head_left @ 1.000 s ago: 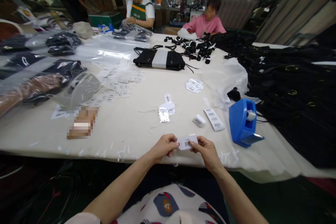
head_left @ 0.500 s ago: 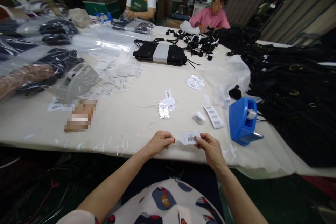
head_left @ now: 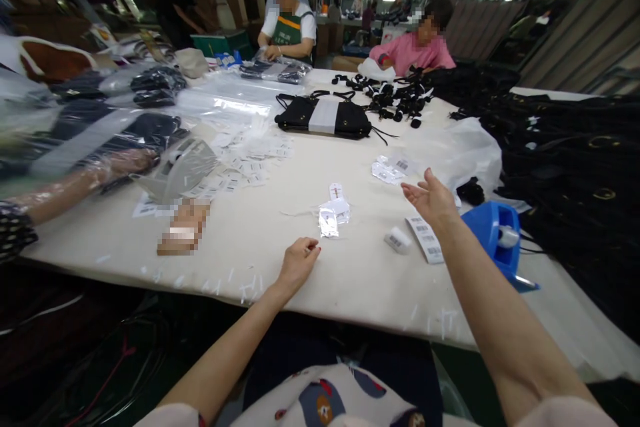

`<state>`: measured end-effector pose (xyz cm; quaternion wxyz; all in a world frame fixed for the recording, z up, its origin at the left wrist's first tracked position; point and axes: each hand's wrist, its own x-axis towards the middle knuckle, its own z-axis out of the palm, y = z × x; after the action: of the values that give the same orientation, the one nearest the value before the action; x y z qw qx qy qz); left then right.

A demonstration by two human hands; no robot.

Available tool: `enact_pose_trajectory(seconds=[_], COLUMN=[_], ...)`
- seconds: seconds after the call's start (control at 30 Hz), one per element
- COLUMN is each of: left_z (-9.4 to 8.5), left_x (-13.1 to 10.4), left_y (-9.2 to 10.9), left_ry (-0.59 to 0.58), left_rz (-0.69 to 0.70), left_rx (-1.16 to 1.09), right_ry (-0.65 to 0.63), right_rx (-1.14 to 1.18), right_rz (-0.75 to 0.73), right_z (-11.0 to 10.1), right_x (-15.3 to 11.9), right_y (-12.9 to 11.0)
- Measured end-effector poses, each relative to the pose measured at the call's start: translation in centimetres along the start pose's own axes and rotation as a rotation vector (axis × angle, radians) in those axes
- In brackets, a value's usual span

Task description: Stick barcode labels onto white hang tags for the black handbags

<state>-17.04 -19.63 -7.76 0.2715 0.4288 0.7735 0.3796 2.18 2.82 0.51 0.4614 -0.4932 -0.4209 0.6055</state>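
Note:
My right hand (head_left: 431, 200) reaches out over the table with its fingers apart and nothing in them. Just beyond its fingertips is a pile of white tags (head_left: 386, 171), with a barcode label (head_left: 401, 164) on top. My left hand (head_left: 299, 261) rests near the front edge, thumb and fingers pressed together; what they pinch, if anything, is too small to make out. Ahead of it lies a small stack of tags with strings (head_left: 331, 215). A small roll of labels (head_left: 397, 240) and a strip of barcode stickers (head_left: 425, 240) lie below my right hand.
A blue tape dispenser (head_left: 500, 240) stands to the right, partly behind my forearm. Black fabric goods (head_left: 575, 167) cover the right side. A folded black bag (head_left: 323, 117) lies ahead. At left are a grey tape dispenser (head_left: 187, 167) and a co-worker's arm (head_left: 70, 187) over plastic-wrapped goods.
My right hand has let go of the barcode label and moved forward to the tag pile, where a label now lies. My left hand stays near the front edge. The view has shifted left.

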Motion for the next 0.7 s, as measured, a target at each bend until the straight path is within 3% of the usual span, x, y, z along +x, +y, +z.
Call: enact_pose_trajectory(seconds=[0.1,0.27,0.37,0.53,0.7], left_z=[0.2,2.1,3.1,2.7,1.2], left_x=[2.3,6.7,8.1,8.1,4.7], left_y=[1.0,2.5,2.6,2.2,3.1], left_ry=[0.047,0.046,0.04,0.046,0.034], left_rz=[-0.013,-0.167,-0.197,-0.182,-0.125], left_rx=[0.167,0.279,0.283,0.168,-0.054], right_ry=[-0.063,-0.263,-0.272,-0.29,-0.249], right_rx=[-0.067,-0.305,-0.374,-0.343,-0.327], right_rz=[-0.019,0.034,-0.026,-0.021,0.012], right_z=[0.5,-0.7,-1.7,-2.4,-1.5], right_x=[-2.9,-11.4,-13.6,-13.2,-13.5], right_y=[2.3,10.8,13.8,14.1,12.7])
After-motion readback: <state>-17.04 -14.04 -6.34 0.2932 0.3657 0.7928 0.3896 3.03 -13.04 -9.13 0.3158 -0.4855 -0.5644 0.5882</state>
